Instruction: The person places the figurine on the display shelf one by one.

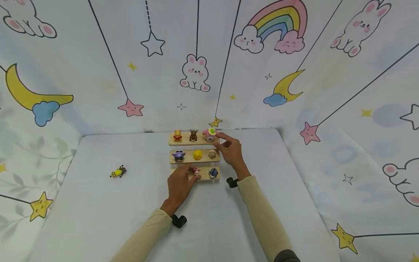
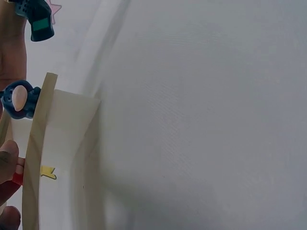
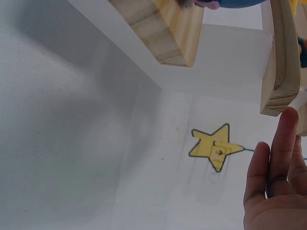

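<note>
A three-tier wooden display stand (image 1: pixel 183 143) bears small toy figurines. On the bottom tier my left hand (image 1: pixel 180 185) pinches a small pink figurine (image 1: pixel 196 171) between thumb and index finger. The left wrist view shows these fingertips around its red lower part (image 2: pixel 18 178). Beside it sits a blue donkey figurine (image 1: pixel 213 172). My right hand (image 1: pixel 232 152) is at the right end of the top tier, its thumb and index finger holding a pink figurine (image 1: pixel 209 137) with a green-and-yellow round top. In the right wrist view, other fingers (image 3: pixel 284 143) extend near the tier's end.
A yellow bear (image 1: pixel 177 136) and a brown figurine (image 1: pixel 193 135) share the top tier. The middle tier holds a purple figurine (image 1: pixel 178 155), a yellow one (image 1: pixel 197 154) and a tan one (image 1: pixel 212 154). A yellow-and-brown figurine (image 1: pixel 118 171) lies on the white table (image 1: pixel 131 218).
</note>
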`<action>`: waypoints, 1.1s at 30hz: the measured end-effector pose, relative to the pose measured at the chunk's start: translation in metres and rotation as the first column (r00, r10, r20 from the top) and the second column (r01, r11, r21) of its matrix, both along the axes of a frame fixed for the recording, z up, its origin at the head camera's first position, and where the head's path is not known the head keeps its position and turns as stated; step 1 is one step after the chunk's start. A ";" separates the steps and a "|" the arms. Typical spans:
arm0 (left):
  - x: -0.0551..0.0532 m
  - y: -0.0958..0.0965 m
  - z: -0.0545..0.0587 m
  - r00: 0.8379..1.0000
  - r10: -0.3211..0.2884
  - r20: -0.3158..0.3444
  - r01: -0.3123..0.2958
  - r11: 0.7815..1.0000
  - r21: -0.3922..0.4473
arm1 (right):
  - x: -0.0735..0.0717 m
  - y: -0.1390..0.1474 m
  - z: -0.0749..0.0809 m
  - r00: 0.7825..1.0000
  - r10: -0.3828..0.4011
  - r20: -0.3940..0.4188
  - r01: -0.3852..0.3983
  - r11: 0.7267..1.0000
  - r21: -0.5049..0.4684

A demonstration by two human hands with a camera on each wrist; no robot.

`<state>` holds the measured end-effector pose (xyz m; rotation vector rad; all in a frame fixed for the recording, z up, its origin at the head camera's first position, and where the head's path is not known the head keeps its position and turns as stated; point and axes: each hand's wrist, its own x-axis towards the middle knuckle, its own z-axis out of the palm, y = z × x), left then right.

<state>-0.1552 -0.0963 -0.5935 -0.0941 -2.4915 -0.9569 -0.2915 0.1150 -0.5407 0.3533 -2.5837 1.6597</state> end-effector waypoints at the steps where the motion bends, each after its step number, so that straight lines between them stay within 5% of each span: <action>1: 0.000 0.000 -0.001 1.000 0.003 0.001 -0.003 1.000 0.000 | 0.000 0.000 0.000 1.000 0.000 0.000 0.000 1.000 0.001; 23: 0.004 0.001 -0.005 0.999 0.033 -0.015 -0.034 0.999 -0.034 | -0.002 0.000 -0.004 1.000 -0.006 0.007 0.006 1.000 0.024; 33: 0.013 -0.014 -0.004 0.999 0.013 -0.044 -0.013 1.000 0.005 | -0.002 0.000 -0.003 1.000 -0.004 0.012 0.004 1.000 0.000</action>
